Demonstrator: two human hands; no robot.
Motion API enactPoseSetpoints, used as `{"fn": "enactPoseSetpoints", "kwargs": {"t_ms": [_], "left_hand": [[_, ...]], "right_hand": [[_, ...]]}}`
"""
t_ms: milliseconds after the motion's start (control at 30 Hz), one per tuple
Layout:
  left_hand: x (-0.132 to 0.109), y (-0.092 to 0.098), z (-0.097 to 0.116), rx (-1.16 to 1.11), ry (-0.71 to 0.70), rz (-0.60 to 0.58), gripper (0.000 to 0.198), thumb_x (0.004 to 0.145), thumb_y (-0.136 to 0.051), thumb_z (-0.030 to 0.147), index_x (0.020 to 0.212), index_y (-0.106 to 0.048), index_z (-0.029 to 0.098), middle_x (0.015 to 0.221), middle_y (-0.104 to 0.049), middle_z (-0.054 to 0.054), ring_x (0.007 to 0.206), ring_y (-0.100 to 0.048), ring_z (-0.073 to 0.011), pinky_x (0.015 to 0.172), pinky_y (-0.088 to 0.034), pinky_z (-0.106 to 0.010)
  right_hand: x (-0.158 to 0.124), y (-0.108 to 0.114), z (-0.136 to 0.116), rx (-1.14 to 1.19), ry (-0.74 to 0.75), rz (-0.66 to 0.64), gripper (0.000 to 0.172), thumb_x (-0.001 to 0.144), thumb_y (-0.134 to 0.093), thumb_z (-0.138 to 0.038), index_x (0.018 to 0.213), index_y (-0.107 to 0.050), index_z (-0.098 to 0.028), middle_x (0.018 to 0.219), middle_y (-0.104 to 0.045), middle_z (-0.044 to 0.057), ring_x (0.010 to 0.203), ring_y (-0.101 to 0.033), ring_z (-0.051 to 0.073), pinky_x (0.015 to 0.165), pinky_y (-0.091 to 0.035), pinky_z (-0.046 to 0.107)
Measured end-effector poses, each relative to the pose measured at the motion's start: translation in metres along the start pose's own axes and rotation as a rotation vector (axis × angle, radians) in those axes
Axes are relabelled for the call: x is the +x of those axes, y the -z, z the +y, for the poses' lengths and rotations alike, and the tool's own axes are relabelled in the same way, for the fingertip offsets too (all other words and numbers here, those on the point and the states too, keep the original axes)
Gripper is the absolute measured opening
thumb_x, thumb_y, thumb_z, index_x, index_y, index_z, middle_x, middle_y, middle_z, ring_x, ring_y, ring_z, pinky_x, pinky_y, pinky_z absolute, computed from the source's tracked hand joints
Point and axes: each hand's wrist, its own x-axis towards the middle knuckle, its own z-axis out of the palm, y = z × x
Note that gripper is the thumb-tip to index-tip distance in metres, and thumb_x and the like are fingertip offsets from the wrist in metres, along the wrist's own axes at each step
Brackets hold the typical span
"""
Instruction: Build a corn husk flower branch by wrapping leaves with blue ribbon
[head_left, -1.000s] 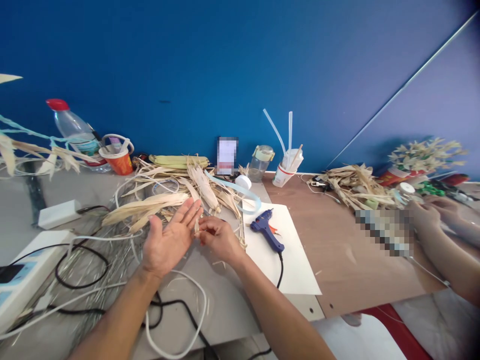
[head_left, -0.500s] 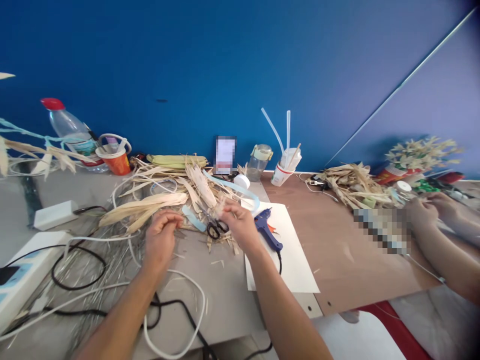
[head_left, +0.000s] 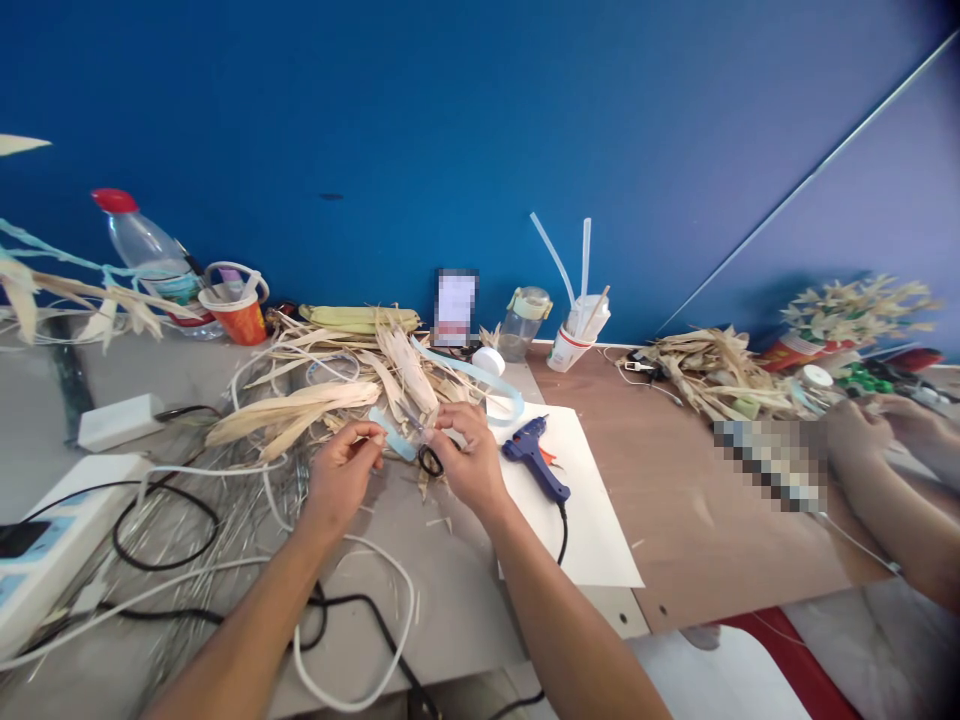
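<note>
My left hand (head_left: 341,478) is pinched closed at the near side of the dried corn husks (head_left: 292,410); whatever its fingertips hold, if anything, is too small to make out. Beside those fingertips lies the end of a pale blue ribbon (head_left: 394,436). My right hand (head_left: 471,458) has thumb and fingers pressed together on something small and pale that I cannot identify. Black-handled scissors (head_left: 430,461) lie beneath it, partly covered. Right of this hand, a blue hot glue gun (head_left: 538,458) rests on a white sheet (head_left: 592,530).
White and black cables, a power strip (head_left: 45,560) and thin wires (head_left: 180,530) spread over the left. At the back stand a bottle (head_left: 150,250), an orange cup (head_left: 238,318), a phone (head_left: 456,305), a jar (head_left: 523,322) and a white cup (head_left: 570,350). A co-worker's hands (head_left: 862,430) are at right.
My two hands have come closer together, the left moving right and the right covering more of the scissors. The whole view has shifted slightly.
</note>
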Motion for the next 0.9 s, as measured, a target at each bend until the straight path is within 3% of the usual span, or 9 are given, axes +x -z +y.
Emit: {"fn": "enactPoseSetpoints", "kwargs": {"t_ms": [300,367,500,700,800,900], "left_hand": [[0.001,0.001,-0.003,-0.057,-0.070,-0.025,0.011,0.066,-0.055,0.016,0.060,-0.063,0.019,0.067,-0.058,0.001,0.054,-0.048,-0.0115,0.056,-0.037,-0.025],[0.002,0.001,-0.005,-0.130,0.002,-0.015,0.008,0.068,-0.058,0.020,0.072,-0.065,0.018,0.073,-0.059,0.001,0.054,-0.048,-0.0102,0.056,-0.038,-0.025],[0.001,-0.002,-0.002,-0.231,0.076,-0.042,0.034,0.069,-0.067,0.028,0.100,-0.059,0.020,0.086,-0.058,0.000,0.060,-0.051,-0.0098,0.057,-0.041,-0.023],[-0.002,-0.004,0.005,-0.248,0.130,-0.117,0.036,0.066,-0.072,0.029,0.099,-0.059,0.020,0.088,-0.058,0.000,0.070,-0.054,-0.0117,0.061,-0.044,-0.024],[-0.004,-0.006,0.006,-0.282,0.156,-0.149,0.035,0.064,-0.073,0.025,0.097,-0.061,0.021,0.090,-0.059,0.000,0.073,-0.055,-0.0118,0.062,-0.045,-0.023],[-0.006,-0.009,0.006,-0.357,0.212,-0.163,0.033,0.063,-0.074,0.021,0.095,-0.062,0.020,0.089,-0.060,0.001,0.074,-0.055,-0.0108,0.061,-0.044,-0.020]], "right_hand": [[-0.003,-0.003,-0.004,0.012,0.014,-0.048,0.006,0.073,-0.061,-0.018,0.068,-0.063,-0.022,0.091,-0.066,0.004,0.094,-0.055,0.020,0.093,-0.033,0.038],[-0.003,-0.003,-0.007,0.048,0.000,-0.062,0.007,0.073,-0.061,-0.017,0.067,-0.062,-0.022,0.092,-0.067,0.004,0.096,-0.055,0.021,0.094,-0.033,0.038],[-0.002,-0.002,-0.012,0.200,-0.031,-0.181,0.011,0.074,-0.063,-0.018,0.064,-0.063,-0.022,0.095,-0.068,0.004,0.097,-0.058,0.020,0.094,-0.036,0.038],[-0.003,-0.006,-0.011,0.352,-0.064,-0.335,0.008,0.075,-0.065,-0.021,0.068,-0.069,-0.022,0.096,-0.067,0.005,0.096,-0.060,0.020,0.092,-0.040,0.036],[-0.005,-0.009,-0.010,0.322,-0.064,-0.322,0.012,0.077,-0.062,-0.021,0.068,-0.069,-0.022,0.088,-0.065,0.005,0.089,-0.061,0.018,0.085,-0.045,0.033],[-0.008,-0.013,-0.012,0.201,0.034,-0.263,0.014,0.078,-0.058,-0.018,0.070,-0.069,-0.022,0.086,-0.066,0.006,0.088,-0.061,0.019,0.083,-0.046,0.033]]}}
